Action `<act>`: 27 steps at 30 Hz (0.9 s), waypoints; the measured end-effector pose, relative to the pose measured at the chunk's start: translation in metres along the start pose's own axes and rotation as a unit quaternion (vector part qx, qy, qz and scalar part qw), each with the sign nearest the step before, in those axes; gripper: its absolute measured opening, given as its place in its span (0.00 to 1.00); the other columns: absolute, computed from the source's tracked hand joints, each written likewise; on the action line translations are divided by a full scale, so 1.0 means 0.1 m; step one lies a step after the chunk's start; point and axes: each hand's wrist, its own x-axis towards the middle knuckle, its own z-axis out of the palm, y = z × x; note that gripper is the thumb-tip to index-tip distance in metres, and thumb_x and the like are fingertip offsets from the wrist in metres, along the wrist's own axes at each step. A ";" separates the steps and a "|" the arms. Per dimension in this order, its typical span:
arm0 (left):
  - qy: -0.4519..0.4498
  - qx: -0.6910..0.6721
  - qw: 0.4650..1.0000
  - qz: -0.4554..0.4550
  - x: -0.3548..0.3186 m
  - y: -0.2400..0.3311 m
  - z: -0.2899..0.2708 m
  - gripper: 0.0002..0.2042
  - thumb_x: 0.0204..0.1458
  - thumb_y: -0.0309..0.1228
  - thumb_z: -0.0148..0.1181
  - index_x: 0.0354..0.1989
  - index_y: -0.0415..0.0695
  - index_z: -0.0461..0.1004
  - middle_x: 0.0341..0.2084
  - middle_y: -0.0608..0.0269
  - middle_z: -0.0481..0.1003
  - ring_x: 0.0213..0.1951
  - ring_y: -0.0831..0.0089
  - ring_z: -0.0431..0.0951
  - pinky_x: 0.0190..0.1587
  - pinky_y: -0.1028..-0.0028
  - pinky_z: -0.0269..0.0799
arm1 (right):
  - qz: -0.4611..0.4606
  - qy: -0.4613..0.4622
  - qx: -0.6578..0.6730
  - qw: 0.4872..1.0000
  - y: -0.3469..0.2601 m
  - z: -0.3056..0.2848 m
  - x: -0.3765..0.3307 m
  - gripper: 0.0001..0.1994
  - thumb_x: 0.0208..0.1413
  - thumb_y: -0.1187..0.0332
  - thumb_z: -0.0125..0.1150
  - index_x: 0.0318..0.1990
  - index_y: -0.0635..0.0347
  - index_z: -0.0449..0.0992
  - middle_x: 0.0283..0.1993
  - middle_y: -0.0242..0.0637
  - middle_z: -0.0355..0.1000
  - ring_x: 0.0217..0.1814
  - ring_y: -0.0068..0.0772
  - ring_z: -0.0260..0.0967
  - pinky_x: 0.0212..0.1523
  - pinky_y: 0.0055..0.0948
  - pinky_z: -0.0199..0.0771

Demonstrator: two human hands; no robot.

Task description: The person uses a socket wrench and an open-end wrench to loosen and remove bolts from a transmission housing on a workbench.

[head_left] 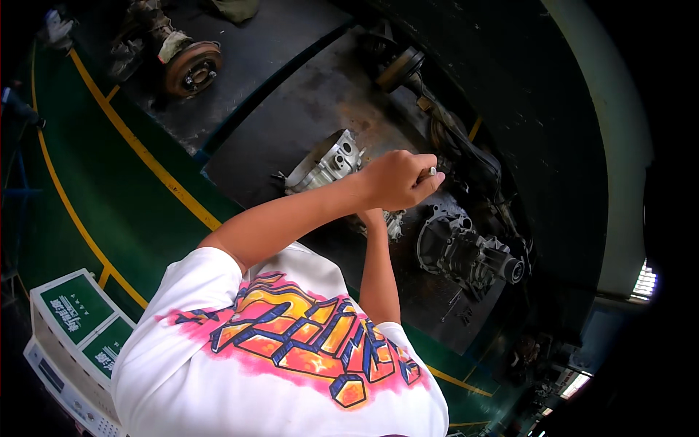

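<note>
My left hand is closed in a fist, raised above the dark bench top. From the fist pokes the round, pale end of a metal rod; the rest of it is hidden by the fingers. My left forearm crosses over my right hand, which shows only in part, its fingers hidden. Beneath both hands lies a silver cast-metal housing, partly covered by my left arm. To the right of the hands sits a darker gearbox with a bell-shaped end and a protruding shaft end.
Small loose metal parts lie in front of the gearbox. A long axle assembly runs along the far right side. A rusty brake drum stands at the far left. Near left is a white machine beside green panels on green floor.
</note>
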 end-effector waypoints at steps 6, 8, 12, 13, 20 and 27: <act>0.019 0.048 0.996 0.075 -0.02 -0.07 0.10 0.14 0.56 0.38 0.60 0.27 0.42 0.66 0.10 0.56 0.70 0.18 0.52 0.76 0.22 0.62 0.71 | 0.011 -0.041 0.222 0.974 -0.24 -0.12 -0.13 0.03 0.65 0.68 0.54 0.41 0.56 0.71 0.45 0.29 0.71 0.46 0.25 0.68 0.50 0.28 0.67; 0.019 0.056 0.994 0.095 -0.01 -0.09 0.17 0.14 0.55 0.38 0.60 0.28 0.42 0.66 0.10 0.57 0.70 0.18 0.54 0.76 0.21 0.63 0.71 | 0.001 -0.012 0.300 0.954 -0.34 -0.04 -0.08 0.03 0.65 0.68 0.54 0.42 0.55 0.71 0.45 0.29 0.71 0.46 0.25 0.68 0.51 0.28 0.67; 0.050 0.013 0.988 0.144 0.00 -0.30 0.15 0.14 0.53 0.36 0.62 0.26 0.42 0.64 0.08 0.61 0.64 0.12 0.62 0.68 0.18 0.68 0.63 | -0.039 0.077 0.470 0.879 -0.52 0.12 -0.01 0.03 0.66 0.68 0.54 0.42 0.55 0.70 0.45 0.28 0.71 0.47 0.25 0.68 0.51 0.28 0.67; 0.070 -0.023 0.986 0.147 -0.02 -0.38 0.12 0.14 0.53 0.34 0.62 0.26 0.42 0.63 0.07 0.63 0.61 0.11 0.67 0.64 0.17 0.70 0.60 | -0.053 0.100 0.506 0.855 -0.55 0.17 -0.03 0.03 0.66 0.68 0.54 0.42 0.55 0.70 0.45 0.28 0.71 0.47 0.25 0.68 0.51 0.28 0.67; 0.068 -0.497 0.861 -0.088 0.15 -0.64 -0.15 0.19 0.67 0.33 0.49 0.21 0.49 0.56 0.10 0.77 0.52 0.13 0.86 0.52 0.18 0.78 0.46 | -0.225 0.074 0.316 0.919 -0.74 0.00 -0.57 0.06 0.62 0.74 0.50 0.44 0.65 0.71 0.47 0.41 0.72 0.54 0.33 0.70 0.59 0.33 0.66; 0.102 -0.163 0.977 -0.092 0.23 -0.64 -0.18 0.24 0.66 0.43 0.50 0.17 0.46 0.61 0.10 0.69 0.59 0.14 0.79 0.58 0.19 0.73 0.53 | -0.311 0.125 -0.180 0.925 -0.87 0.29 -0.78 0.07 0.62 0.72 0.54 0.41 0.60 0.79 0.42 0.38 0.75 0.53 0.41 0.68 0.52 0.34 0.64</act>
